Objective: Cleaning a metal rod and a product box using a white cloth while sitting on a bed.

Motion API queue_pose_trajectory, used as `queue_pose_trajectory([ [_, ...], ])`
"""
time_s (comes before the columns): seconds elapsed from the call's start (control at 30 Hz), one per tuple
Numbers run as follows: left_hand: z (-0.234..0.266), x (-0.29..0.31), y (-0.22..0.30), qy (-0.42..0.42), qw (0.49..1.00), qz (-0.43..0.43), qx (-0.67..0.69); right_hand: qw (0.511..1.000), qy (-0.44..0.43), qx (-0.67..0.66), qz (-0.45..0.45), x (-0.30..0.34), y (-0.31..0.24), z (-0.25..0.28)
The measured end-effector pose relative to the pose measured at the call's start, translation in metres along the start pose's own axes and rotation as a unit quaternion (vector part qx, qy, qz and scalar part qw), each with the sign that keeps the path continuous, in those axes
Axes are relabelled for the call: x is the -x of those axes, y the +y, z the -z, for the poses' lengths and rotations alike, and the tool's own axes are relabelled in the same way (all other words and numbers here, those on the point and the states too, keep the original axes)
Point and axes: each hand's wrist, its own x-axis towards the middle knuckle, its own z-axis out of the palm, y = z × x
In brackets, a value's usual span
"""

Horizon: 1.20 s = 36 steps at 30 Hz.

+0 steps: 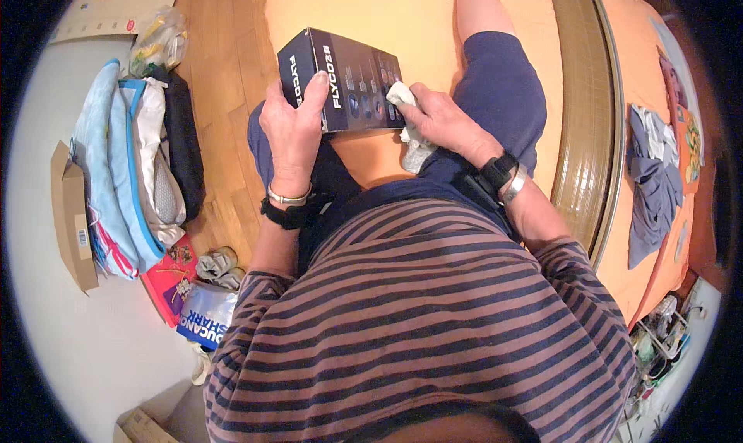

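A dark printed cardboard box (pixel 364 75) is held tilted above my lap, over the orange bedding. My left hand (pixel 292 126) grips its near left corner, with the thumb on the printed face and the fingers out of sight behind the side. My right hand (pixel 449 119) is closed on a crumpled white cloth (pixel 402 96), pressed to the box's right edge. Part of the cloth hangs down below that hand toward my thigh. What lies inside the box cannot be seen.
Orange bedding (pixel 340 10) spreads under my legs, with a brown bed rail (pixel 584 118) to the right. Past it lies a grey-blue garment (pixel 654 188). On the left are folded blue towels (pixel 116 164), an open brown carton (pixel 71 218) and a blue-and-white bag (pixel 207 315).
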Motion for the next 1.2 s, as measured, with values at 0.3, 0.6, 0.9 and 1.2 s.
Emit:
queue_pose_trajectory([
  [0.3,-0.004,0.002,0.002,0.003,1.0,0.011,-0.01,0.969,0.093,0.03,0.227,0.022,-0.046,-0.017],
  [0.6,-0.005,0.0,-0.002,0.001,1.0,0.014,0.023,0.997,-0.024,0.078,0.0,0.003,-0.023,-0.012],
  [0.9,-0.001,-0.002,-0.006,-0.002,0.999,0.028,0.031,0.996,0.017,0.06,-0.058,-0.014,0.002,-0.016],
  [1.2,-0.003,0.002,-0.002,0.0,1.0,0.003,0.003,0.987,0.075,-0.067,0.125,0.008,-0.059,-0.026],
])
